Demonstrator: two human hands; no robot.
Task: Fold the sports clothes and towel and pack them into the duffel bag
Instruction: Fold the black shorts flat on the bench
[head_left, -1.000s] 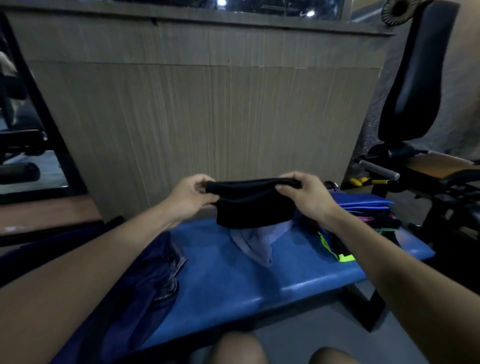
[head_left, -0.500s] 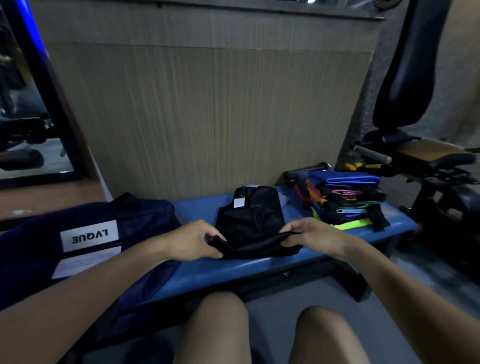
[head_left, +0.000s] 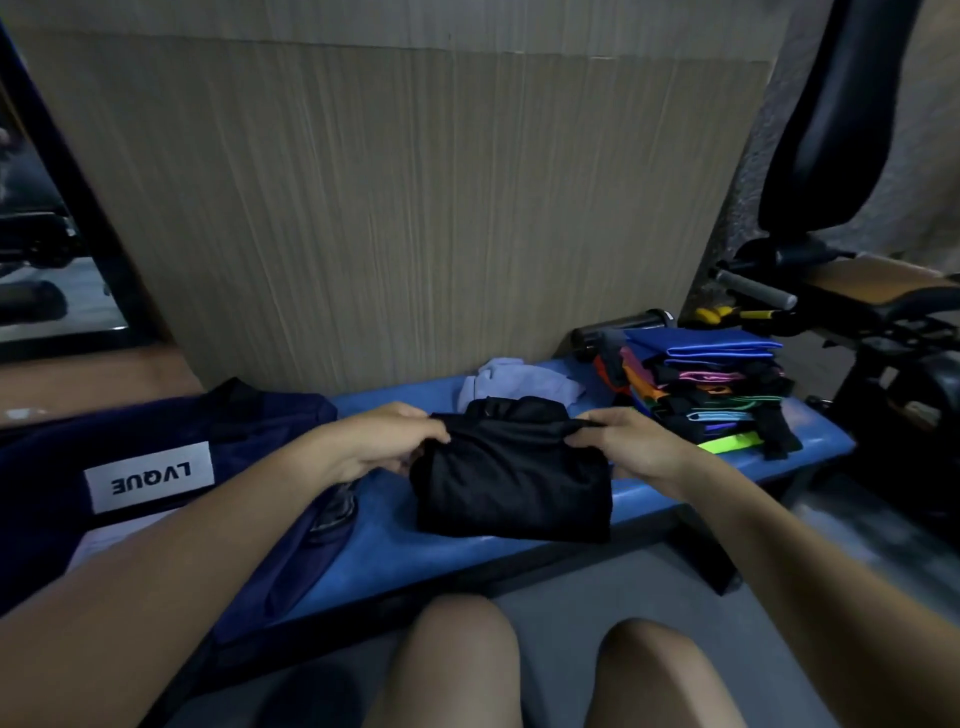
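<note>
A black sports garment (head_left: 511, 480), folded into a rough rectangle, lies on the blue padded bench (head_left: 452, 558). My left hand (head_left: 382, 441) pinches its upper left corner and my right hand (head_left: 621, 441) pinches its upper right corner. A pale lavender cloth (head_left: 519, 384) lies crumpled just behind the black garment. The navy duffel bag (head_left: 150, 467) with a white LVQUE label sits at the left end of the bench. A stack of folded colourful clothes (head_left: 711, 395) stands at the right end.
A wood-grain panel wall (head_left: 389, 208) rises right behind the bench. Gym equipment with a black backrest (head_left: 841, 119) and a tan seat stands at the right. A mirror is at the far left. My bare knees (head_left: 457, 660) are below the bench's front edge.
The black garment was held up in the air, then laid on the bench. Both hands have now brought its edge over, so it lies as a thicker folded rectangle.
</note>
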